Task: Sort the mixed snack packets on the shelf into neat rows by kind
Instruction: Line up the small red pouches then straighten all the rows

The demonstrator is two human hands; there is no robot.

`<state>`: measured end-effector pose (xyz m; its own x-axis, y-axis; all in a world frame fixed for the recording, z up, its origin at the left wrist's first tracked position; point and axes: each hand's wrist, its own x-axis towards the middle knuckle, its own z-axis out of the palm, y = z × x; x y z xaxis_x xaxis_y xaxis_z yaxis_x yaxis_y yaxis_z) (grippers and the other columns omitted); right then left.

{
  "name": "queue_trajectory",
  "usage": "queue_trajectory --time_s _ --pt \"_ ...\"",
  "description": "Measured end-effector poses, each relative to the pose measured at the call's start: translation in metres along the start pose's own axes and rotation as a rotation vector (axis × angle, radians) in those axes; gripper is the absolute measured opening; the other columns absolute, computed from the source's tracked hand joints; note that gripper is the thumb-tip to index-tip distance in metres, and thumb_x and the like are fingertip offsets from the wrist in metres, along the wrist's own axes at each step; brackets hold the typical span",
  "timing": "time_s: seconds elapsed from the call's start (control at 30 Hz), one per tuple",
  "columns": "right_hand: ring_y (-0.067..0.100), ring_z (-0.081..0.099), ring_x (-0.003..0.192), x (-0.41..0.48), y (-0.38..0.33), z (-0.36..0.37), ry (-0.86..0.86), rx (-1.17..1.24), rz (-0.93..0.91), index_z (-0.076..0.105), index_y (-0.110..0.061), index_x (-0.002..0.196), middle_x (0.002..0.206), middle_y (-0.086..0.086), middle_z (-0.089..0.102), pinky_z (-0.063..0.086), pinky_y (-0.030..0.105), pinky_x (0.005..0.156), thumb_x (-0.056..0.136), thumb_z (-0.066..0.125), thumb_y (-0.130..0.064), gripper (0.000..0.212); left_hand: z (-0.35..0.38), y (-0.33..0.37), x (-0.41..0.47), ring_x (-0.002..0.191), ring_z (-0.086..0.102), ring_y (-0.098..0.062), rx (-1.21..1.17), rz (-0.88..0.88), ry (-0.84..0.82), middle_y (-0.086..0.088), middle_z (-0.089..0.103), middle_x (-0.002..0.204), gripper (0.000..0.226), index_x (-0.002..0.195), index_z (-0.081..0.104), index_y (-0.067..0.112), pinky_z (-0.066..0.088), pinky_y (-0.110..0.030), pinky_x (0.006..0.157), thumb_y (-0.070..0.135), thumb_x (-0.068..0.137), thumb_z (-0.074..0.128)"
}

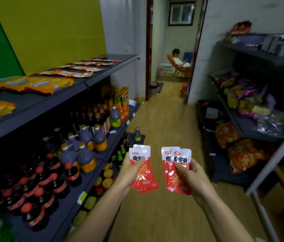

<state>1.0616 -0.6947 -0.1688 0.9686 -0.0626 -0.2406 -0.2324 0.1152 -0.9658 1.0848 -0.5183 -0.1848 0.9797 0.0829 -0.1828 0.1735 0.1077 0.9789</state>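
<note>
Low in view, near 6 o'clock, the left hand (130, 170) pinches a few red-and-white snack packets (147, 179), and the right hand (193, 177) grips fanned packets (180, 154) of the same kind. These flat, glossy pouches look light, limp and slippery, so a mid-body hold under the thumb seems safest. Orange packets (78, 73) lie in rows on the dark shelf (33, 102) around 10 o'clock.

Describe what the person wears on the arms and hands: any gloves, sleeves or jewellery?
Nothing shows. The left hand and right hand are bare: no gloves, rings or watch. The left forearm and right forearm are uncovered to the picture's edge; no sleeve is in view.
</note>
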Motion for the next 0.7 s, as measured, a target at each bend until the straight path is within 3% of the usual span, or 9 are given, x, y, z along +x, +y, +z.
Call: queue_trajectory --time_s 0.17,0.33,0.47,0.63,0.7 --pt "0.011 0.052 0.047 0.083 -0.030 -0.009 0.037 0.084 -0.033 0.058 -0.013 0.098 0.062 0.000 0.062 0.042 0.020 0.044 0.093 0.052 -0.007 0.010 0.036 0.021 0.090 0.086 0.065 -0.016 0.034 0.025 -0.044 -0.001 0.066 0.100 0.016 0.103 0.051 0.026 0.053 -0.027 0.072 0.016 0.092 0.056" --pt "0.007 0.067 0.054 0.158 -0.039 -0.028 0.029 0.170 0.023 0.058 -0.016 0.095 0.084 0.004 0.069 0.056 0.023 0.054 0.092 0.052 -0.004 0.014 0.077 0.019 0.159 0.092 0.067 -0.019 0.076 -0.036 -0.050 -0.002 0.066 0.105 0.018 0.105 0.050 0.027 0.055 -0.037 0.082 0.019 0.091 0.057" --pt "0.013 0.068 0.064 0.228 -0.048 -0.043 -0.015 0.163 0.062 0.059 -0.011 0.102 0.090 0.008 0.070 0.057 0.025 0.059 0.091 0.053 -0.003 0.015 0.108 0.018 0.219 0.099 0.065 -0.019 0.081 -0.037 -0.013 0.000 0.065 0.107 0.021 0.109 0.050 0.027 0.053 -0.039 0.088 0.021 0.090 0.058" --pt "0.010 0.066 0.063 0.328 -0.085 -0.062 -0.097 0.127 0.027 0.060 -0.015 0.093 0.088 0.008 0.070 0.056 0.024 0.060 0.090 0.054 -0.002 0.014 0.144 0.040 0.297 0.097 0.064 -0.016 0.029 0.015 0.101 -0.002 0.064 0.111 0.024 0.110 0.049 0.027 0.054 -0.033 0.082 0.020 0.090 0.058" --pt "0.012 0.066 0.066 0.366 -0.103 -0.066 -0.152 0.111 0.008 0.060 -0.015 0.094 0.089 0.008 0.071 0.056 0.024 0.061 0.090 0.055 -0.001 0.015 0.158 0.053 0.325 0.099 0.065 -0.017 0.026 0.036 0.138 -0.002 0.065 0.112 0.020 0.105 0.051 0.032 0.053 -0.042 0.088 0.023 0.089 0.059"
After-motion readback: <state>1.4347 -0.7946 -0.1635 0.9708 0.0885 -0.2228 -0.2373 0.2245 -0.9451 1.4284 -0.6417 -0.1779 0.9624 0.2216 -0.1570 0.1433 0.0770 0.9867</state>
